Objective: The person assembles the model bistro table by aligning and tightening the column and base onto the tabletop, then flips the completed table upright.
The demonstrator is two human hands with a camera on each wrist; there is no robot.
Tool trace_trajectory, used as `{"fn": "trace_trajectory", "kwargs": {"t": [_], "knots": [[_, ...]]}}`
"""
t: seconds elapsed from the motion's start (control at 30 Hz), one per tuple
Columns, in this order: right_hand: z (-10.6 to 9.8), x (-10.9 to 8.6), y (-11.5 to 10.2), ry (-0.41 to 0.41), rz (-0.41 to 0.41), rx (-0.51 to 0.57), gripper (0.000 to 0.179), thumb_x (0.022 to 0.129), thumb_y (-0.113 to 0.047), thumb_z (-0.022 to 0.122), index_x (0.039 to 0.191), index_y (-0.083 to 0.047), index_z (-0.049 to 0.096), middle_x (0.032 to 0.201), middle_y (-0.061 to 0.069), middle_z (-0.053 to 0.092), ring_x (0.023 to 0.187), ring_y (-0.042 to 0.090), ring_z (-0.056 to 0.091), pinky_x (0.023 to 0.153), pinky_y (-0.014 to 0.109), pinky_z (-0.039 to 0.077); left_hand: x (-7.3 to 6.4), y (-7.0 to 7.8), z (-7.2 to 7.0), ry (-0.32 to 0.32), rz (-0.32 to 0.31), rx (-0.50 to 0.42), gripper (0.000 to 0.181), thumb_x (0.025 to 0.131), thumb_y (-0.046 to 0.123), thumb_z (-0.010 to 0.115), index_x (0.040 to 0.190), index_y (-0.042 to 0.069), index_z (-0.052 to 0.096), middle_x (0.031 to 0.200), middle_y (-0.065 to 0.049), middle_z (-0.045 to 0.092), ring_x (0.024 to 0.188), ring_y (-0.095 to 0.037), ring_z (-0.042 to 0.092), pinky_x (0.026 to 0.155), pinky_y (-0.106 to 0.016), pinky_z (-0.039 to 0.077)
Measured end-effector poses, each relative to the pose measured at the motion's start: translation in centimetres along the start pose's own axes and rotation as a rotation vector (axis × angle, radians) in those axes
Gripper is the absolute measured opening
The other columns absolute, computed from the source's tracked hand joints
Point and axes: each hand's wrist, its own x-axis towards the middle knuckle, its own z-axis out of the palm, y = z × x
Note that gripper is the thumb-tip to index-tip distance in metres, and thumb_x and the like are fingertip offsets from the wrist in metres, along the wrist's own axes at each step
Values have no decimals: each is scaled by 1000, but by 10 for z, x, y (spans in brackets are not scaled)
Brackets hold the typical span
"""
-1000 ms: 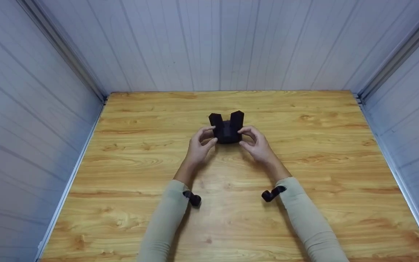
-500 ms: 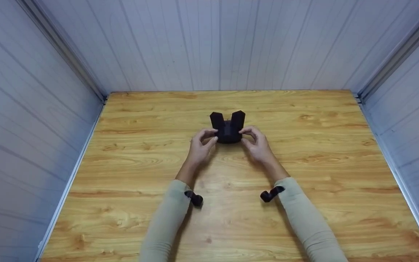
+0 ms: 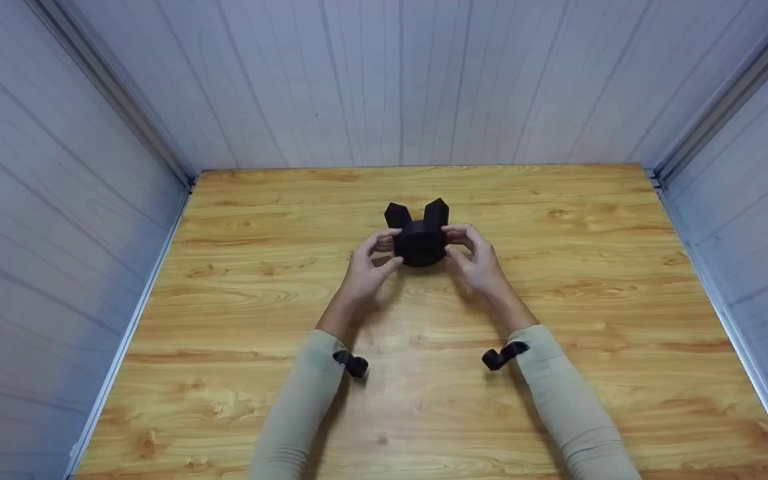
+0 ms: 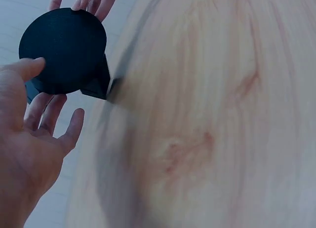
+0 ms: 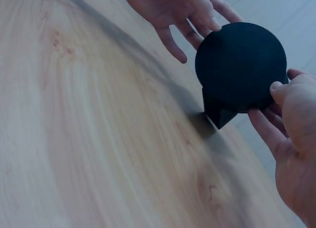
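Note:
A black object with a round flat disc and two angular prongs [image 3: 421,245] is held between both hands near the middle of the table. Its smooth disc face [image 4: 64,50] shows toward the wearer in the wrist views. On the left side, my left hand [image 3: 363,270] grips it, thumb over the disc's edge and fingers behind. My right hand [image 3: 479,263] pinches the opposite edge the same way, its thumb [image 5: 279,92] on the disc. The prongs point away toward the back wall; in the right wrist view one prong [image 5: 215,109] sticks out close over the table.
The wood-grain table [image 3: 417,387] is enclosed by a pale panelled back wall [image 3: 384,87] and side walls. Small black camera mounts [image 3: 352,365] hang from both sleeve cuffs.
The black object has tipped back, so its round face now turns more toward the wearer. Both hands keep hold of it, with their fingers slightly higher on its sides.

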Motion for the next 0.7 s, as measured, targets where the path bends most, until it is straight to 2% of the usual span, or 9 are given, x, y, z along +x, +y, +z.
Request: {"fn": "trace_trajectory", "kwargs": {"t": [0.1, 0.2, 0.33, 0.43, 0.6, 0.7], "knots": [[0, 2, -6, 19, -14, 29, 35, 108, 13, 61, 143, 13, 60, 134, 30, 69, 114, 3, 70, 96, 16, 63, -1, 6, -3, -43, 12, 44, 67, 97, -12, 78, 158, 8, 63, 144, -21, 66, 128, -24, 64, 120, -56, 60], [0, 4, -11, 22, -34, 35, 33, 110, 11, 60, 143, 14, 60, 128, 30, 70, 107, 3, 71, 89, 17, 65, -2, 8, -5, -64, 39, 96, 73, 97, -13, 78, 163, 11, 59, 139, -19, 67, 124, -23, 65, 120, -56, 59], [-1, 6, -15, 15, -35, 26, 31, 113, 6, 57, 143, 12, 63, 117, 20, 68, 97, 4, 71, 82, 20, 67, -2, 6, -5, -65, 69, 109, 71, 99, -12, 77, 164, 8, 57, 128, -19, 67, 116, -17, 66, 119, -54, 60], [-2, 5, -16, 19, -24, 14, 32, 114, 3, 57, 144, 9, 65, 113, 13, 67, 95, 6, 69, 81, 21, 66, -3, 4, -4, -59, 68, 98, 69, 100, -10, 77, 163, 8, 57, 125, -20, 70, 114, -18, 69, 117, -53, 62], [-4, 2, -14, 26, -3, -10, 37, 111, -1, 65, 148, 3, 67, 111, 9, 69, 96, 7, 68, 78, 19, 61, -4, 0, 1, -49, 57, 80, 64, 102, -4, 78, 162, 7, 57, 122, -23, 75, 115, -27, 74, 113, -54, 63], [-5, 0, -10, 24, 23, -38, 41, 111, -4, 68, 151, 0, 67, 116, 10, 68, 99, 7, 68, 77, 20, 57, -5, -3, 3, -59, 63, 74, 62, 104, -1, 77, 162, 6, 57, 124, -25, 76, 118, -33, 74, 114, -56, 62]]}}
